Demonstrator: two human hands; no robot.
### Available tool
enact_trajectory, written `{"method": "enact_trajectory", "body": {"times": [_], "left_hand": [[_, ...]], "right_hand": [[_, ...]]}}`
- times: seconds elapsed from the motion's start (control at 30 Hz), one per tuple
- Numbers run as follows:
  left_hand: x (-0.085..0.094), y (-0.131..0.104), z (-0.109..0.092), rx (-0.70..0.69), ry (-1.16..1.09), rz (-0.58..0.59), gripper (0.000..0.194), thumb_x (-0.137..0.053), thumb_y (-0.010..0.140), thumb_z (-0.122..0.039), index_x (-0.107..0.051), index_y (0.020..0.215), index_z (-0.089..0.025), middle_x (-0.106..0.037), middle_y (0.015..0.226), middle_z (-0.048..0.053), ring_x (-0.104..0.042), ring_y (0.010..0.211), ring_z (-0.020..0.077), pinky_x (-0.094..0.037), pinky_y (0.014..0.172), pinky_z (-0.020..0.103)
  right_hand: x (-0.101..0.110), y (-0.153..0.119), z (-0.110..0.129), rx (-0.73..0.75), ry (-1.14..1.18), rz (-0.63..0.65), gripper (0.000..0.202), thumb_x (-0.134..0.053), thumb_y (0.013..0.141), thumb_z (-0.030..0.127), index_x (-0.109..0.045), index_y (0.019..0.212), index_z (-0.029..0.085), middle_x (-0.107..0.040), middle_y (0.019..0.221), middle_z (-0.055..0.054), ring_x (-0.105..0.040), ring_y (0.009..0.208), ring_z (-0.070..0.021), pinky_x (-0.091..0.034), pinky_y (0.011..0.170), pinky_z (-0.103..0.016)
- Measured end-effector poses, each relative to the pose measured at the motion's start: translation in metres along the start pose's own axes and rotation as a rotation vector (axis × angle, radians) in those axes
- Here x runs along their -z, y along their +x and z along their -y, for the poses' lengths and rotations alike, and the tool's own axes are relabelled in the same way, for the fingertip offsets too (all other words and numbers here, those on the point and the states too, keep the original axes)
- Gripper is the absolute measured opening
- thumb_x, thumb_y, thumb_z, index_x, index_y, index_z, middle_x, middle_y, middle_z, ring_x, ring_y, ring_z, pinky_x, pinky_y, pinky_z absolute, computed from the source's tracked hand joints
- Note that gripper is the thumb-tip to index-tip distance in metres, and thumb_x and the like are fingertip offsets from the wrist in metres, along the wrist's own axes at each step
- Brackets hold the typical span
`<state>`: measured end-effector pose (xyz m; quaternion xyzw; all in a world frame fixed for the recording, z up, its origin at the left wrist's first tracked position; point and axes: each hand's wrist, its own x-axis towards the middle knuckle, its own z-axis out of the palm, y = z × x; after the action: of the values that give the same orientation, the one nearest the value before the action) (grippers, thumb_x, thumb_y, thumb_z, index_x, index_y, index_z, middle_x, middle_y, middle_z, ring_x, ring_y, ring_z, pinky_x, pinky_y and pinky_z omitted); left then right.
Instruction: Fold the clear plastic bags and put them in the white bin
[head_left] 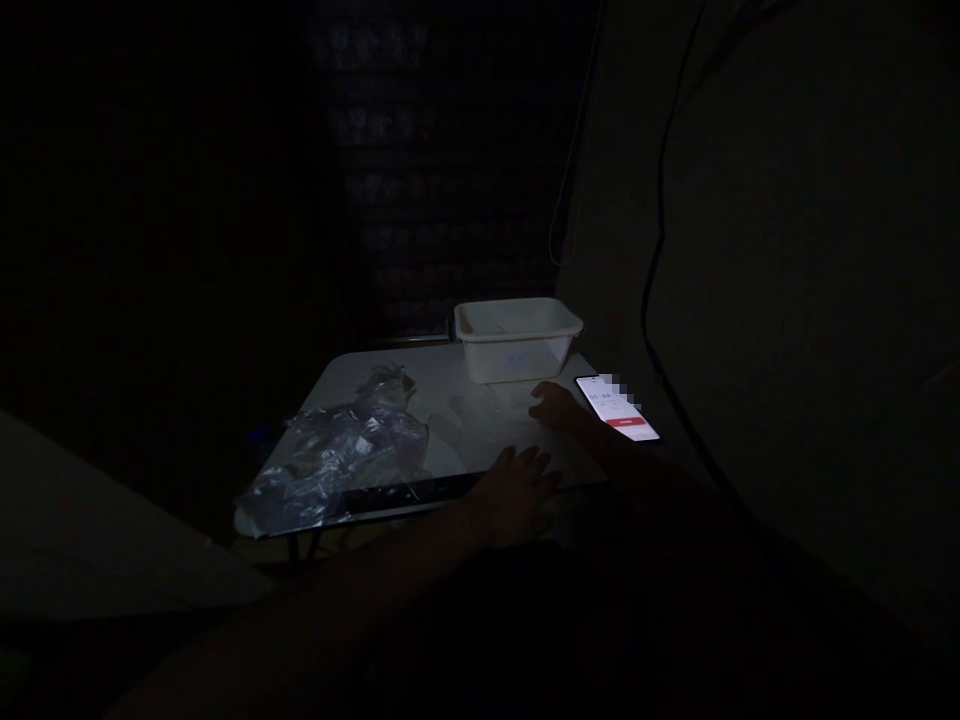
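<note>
The scene is very dark. My left hand (517,492) is at the front edge of a pale table (450,440), its fingers spread and nothing visible in them. Farther forward and to the right, my right hand (559,407) is over the tabletop with its fingers bent; whether it holds anything is too dark to tell. Just behind it stands a white plastic tub (517,355). A lit phone (619,408) lies to the right of that hand. Crumpled clear plastic bags (352,440) cover the left part of the table.
A dark cable (661,200) hangs down the wall on the right and runs past the table's right side. A thin cord loop (561,255) hangs behind the tub. Behind the table is a dark ribbed surface (397,190).
</note>
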<state>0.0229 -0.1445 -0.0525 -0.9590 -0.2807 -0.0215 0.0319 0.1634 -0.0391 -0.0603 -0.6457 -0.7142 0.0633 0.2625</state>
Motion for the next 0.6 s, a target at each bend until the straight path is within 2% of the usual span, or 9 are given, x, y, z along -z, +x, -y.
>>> {"method": "enact_trajectory", "body": {"times": [0.07,0.13,0.33,0.47,0.6], "left_hand": [[0.001,0.003,-0.004,0.011,0.016,-0.036,0.058,-0.038,0.070,-0.049,-0.034,0.114,-0.013,-0.035,0.120,0.013,-0.028,0.110,0.0266,-0.022,0.086,0.040],[0.001,0.008,-0.008,0.028,0.032,-0.055,0.057,-0.044,0.065,-0.049,-0.041,0.106,-0.010,-0.043,0.110,0.013,-0.036,0.101,0.0255,-0.028,0.081,0.037],[0.007,0.028,-0.020,0.073,0.091,-0.034,0.031,-0.042,0.070,-0.037,-0.052,0.083,-0.011,-0.052,0.083,0.010,-0.046,0.078,0.0218,-0.034,0.065,0.034],[0.009,0.035,-0.024,0.079,0.115,-0.028,0.031,-0.044,0.070,-0.037,-0.053,0.082,-0.011,-0.053,0.082,0.010,-0.047,0.076,0.0218,-0.035,0.062,0.033],[0.003,0.042,-0.028,0.115,0.127,-0.038,0.025,-0.041,0.074,-0.026,-0.050,0.091,-0.010,-0.052,0.090,0.012,-0.048,0.078,0.0210,-0.036,0.059,0.030]], "right_hand": [[0.006,-0.003,0.002,-0.090,-0.046,0.065,0.024,-0.051,0.057,0.013,-0.056,0.080,0.017,-0.060,0.071,-0.001,-0.053,0.059,-0.0108,-0.040,0.049,-0.019],[0.013,-0.005,0.004,-0.169,-0.097,0.129,0.025,-0.052,0.058,0.014,-0.056,0.082,0.016,-0.060,0.070,-0.001,-0.053,0.058,-0.0099,-0.039,0.047,-0.017],[0.027,-0.005,0.013,-0.247,-0.212,0.264,0.024,-0.052,0.061,0.015,-0.057,0.084,0.012,-0.060,0.078,-0.005,-0.054,0.062,-0.0100,-0.034,0.045,-0.015],[0.024,0.000,0.009,-0.235,-0.257,0.320,0.020,-0.050,0.064,0.016,-0.057,0.082,0.012,-0.060,0.079,-0.006,-0.055,0.064,-0.0108,-0.034,0.045,-0.015],[0.017,0.008,-0.007,-0.116,-0.305,0.349,0.009,-0.052,0.061,0.012,-0.059,0.067,0.013,-0.059,0.063,-0.006,-0.055,0.069,-0.0153,-0.037,0.050,-0.019]]}}
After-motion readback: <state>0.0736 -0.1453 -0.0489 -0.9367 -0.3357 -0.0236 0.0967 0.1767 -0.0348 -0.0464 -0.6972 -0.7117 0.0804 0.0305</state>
